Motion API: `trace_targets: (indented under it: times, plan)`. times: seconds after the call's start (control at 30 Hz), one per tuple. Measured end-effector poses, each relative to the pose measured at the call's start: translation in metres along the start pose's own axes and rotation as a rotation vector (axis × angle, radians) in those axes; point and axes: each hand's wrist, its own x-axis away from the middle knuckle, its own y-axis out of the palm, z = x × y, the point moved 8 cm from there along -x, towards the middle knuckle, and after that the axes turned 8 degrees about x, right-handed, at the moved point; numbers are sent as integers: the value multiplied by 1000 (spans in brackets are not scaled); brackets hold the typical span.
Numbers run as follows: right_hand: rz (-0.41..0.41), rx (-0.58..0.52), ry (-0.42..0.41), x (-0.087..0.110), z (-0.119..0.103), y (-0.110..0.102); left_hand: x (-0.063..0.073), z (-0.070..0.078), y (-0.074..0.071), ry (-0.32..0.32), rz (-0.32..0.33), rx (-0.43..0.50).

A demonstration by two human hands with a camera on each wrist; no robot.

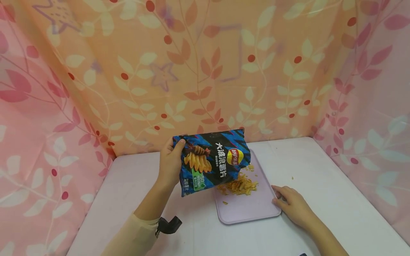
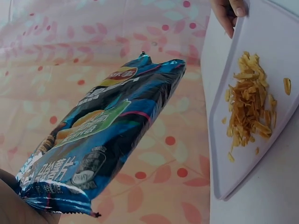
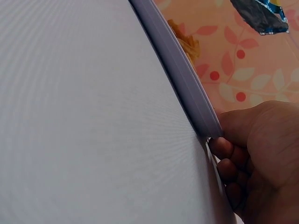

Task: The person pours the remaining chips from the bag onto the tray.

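My left hand (image 1: 170, 161) grips one end of a blue and black potato chip bag (image 1: 213, 156), thumb on its printed face. The bag is held sideways above the tray's left part, its far end torn-looking and tilted toward the tray. On the lilac tray (image 1: 246, 213) lies a heap of broken potato chips (image 1: 241, 185), also plain in the left wrist view as a chip pile (image 2: 250, 100). My right hand (image 1: 294, 206) pinches the tray's right edge; in the right wrist view its thumb (image 3: 236, 126) is at the rim with the fingers curled below.
A white-covered table (image 1: 141, 177) carries the tray. Patterned curtains (image 1: 198, 71) enclose the back and both sides. A small crumb (image 1: 292, 178) lies on the table right of the tray. A black strap piece (image 1: 169, 225) sticks out from my left wrist.
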Motion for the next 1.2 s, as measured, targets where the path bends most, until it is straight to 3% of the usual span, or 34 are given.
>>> trace_targets:
  times: [0.27,0.47,0.7,0.97,1.2]
  plan:
    - [6,-9,-8,-1,1,0,1,-9,-18,-68,70,62]
    - [10,-10,-11,0,1,2,4,-15,-22,-118,49,81]
    - [34,-19,-34,1,0,-1,8,-20,-26,-171,19,27]
    - [44,-13,-39,-1,2,-1,10,-19,-34,-162,11,53]
    - [34,-17,-35,-1,4,-2,14,-24,-49,-168,68,63]
